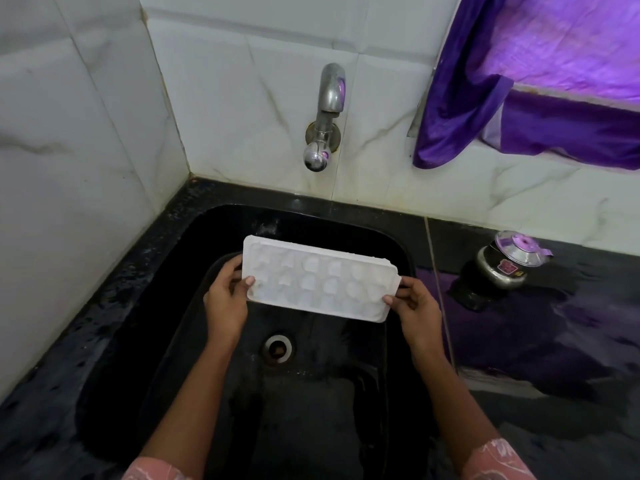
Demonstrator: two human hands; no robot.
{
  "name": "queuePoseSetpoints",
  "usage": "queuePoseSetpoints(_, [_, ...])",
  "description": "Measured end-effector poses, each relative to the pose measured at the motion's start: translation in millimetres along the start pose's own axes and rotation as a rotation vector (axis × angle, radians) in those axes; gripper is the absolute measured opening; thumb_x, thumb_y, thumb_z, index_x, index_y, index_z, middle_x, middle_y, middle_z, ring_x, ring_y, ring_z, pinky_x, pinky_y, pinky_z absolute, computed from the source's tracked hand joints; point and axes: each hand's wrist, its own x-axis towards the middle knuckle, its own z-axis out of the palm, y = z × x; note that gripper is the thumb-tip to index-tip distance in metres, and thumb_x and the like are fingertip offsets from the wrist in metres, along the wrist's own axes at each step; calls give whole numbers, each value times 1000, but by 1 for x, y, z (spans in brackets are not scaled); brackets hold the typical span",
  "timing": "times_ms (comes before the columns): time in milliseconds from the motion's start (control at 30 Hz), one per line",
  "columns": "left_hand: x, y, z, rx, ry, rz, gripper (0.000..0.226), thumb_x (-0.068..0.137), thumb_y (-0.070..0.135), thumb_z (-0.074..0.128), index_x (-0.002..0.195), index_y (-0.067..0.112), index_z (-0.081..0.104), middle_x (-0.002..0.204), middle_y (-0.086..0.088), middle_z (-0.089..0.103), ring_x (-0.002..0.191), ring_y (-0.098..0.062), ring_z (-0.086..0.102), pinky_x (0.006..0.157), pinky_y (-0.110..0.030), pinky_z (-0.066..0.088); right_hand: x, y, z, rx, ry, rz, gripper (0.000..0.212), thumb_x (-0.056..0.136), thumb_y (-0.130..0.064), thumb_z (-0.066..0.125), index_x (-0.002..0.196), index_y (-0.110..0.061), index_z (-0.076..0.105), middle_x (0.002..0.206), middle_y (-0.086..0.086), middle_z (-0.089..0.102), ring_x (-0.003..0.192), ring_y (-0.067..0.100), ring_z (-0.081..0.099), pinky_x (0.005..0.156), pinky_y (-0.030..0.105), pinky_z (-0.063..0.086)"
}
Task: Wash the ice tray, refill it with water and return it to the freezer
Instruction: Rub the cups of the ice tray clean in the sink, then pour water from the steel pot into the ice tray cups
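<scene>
Both hands, left hand (225,299) and right hand (417,308), pinched the ice tray (318,277) ends over the sink (391,233); wet, it might slip.

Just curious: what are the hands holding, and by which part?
A white ice tray, over the black sink: the left hand grips its left end, the right hand its right end.

The ice tray (318,277) is looking like matt white plastic. The far tap (327,109) is gleaming as polished metal against glossy marbled tiles (242,81). The sink (311,427) and right counter (571,358) are shining smooth and black; the curtain (467,98) is glinting like satin cloth.
</scene>
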Motion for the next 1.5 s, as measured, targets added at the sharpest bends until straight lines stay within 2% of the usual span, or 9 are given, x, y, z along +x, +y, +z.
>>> queuePoseSetpoints(67, [-6, 1, 5, 47, 1, 1, 43, 87, 2, 56, 126, 20, 57, 107, -5, 63, 98, -19, 60, 91, -36, 48, -2, 1, -7, 22, 10, 20, 34, 78, 2, 65, 100, -24, 63, 82, 4, 66, 85, 23, 65, 76, 34, 52])
queuePoseSetpoints(133, [-14, 4, 13, 82, -4, -6, 44, 88, 5, 56, 128, 23, 56, 109, -2, 60, 102, -19, 59, 96, -40, 46, -3, -1, -15, 45, 29, 46, 33, 81, 1, 63, 106, -21, 63, 81, 2, 64, 83, 22, 63, 75, 33, 52])
queuePoseSetpoints(267, [-35, 15, 31, 89, -23, -13, 41, 90, 10, 55, 128, 26, 56, 114, -6, 62, 109, -19, 57, 100, -33, 41, -6, -4, -38, 106, 93, 98, 29, 84, -2, 61, 105, -21, 61, 83, 1, 62, 82, 19, 60, 71, 28, 50])
queuePoseSetpoints(400, [-57, 24, 53, 46, -50, -48, 38, 90, 7, 55, 125, 21, 59, 112, -3, 64, 103, -13, 56, 90, -22, 39, -11, 0, -67, 122, 153, 149, 25, 85, -4, 60, 105, -19, 62, 87, 1, 64, 85, 20, 62, 77, 33, 52])
queuePoseSetpoints(700, [-110, 24, 118, -38, -186, -148, 34, 88, 7, 59, 121, 16, 62, 104, -3, 67, 96, -19, 62, 86, -32, 49, -13, 27, -150, 49, 315, 251, 29, 86, -7, 59, 114, -10, 64, 105, 8, 67, 92, 20, 62, 80, 32, 49])
queuePoseSetpoints(900, [-143, 21, 160, -72, -216, -203, 32, 87, 6, 61, 118, 13, 64, 102, -5, 67, 95, -20, 63, 88, -35, 51, -13, 40, -199, -51, 356, 281, 27, 88, -5, 54, 112, -8, 65, 95, 4, 63, 85, 17, 56, 79, 30, 44])
queuePoseSetpoints(1067, [-160, 21, 187, -87, -220, -232, 31, 87, 7, 61, 118, 11, 63, 98, -2, 67, 95, -19, 63, 89, -36, 51, -5, 53, -224, -137, 367, 293, 27, 88, -5, 52, 111, -8, 66, 106, 9, 66, 91, 20, 57, 81, 29, 44])
queuePoseSetpoints(1200, [-165, 21, 198, -70, -219, -239, 32, 88, 9, 61, 119, 13, 63, 101, -2, 68, 98, -19, 64, 88, -35, 51, 3, 56, -235, -158, 351, 303, 27, 88, -4, 51, 109, -7, 67, 98, 5, 64, 87, 18, 55, 75, 25, 39])
queuePoseSetpoints(1500, [-168, 20, 202, -71, -238, -209, 29, 88, 11, 60, 117, 15, 64, 107, -3, 69, 99, -18, 64, 85, -32, 51, 10, 57, -241, -244, 325, 319, 25, 86, -5, 51, 104, -6, 68, 85, 4, 60, 80, 19, 52, 73, 27, 38])
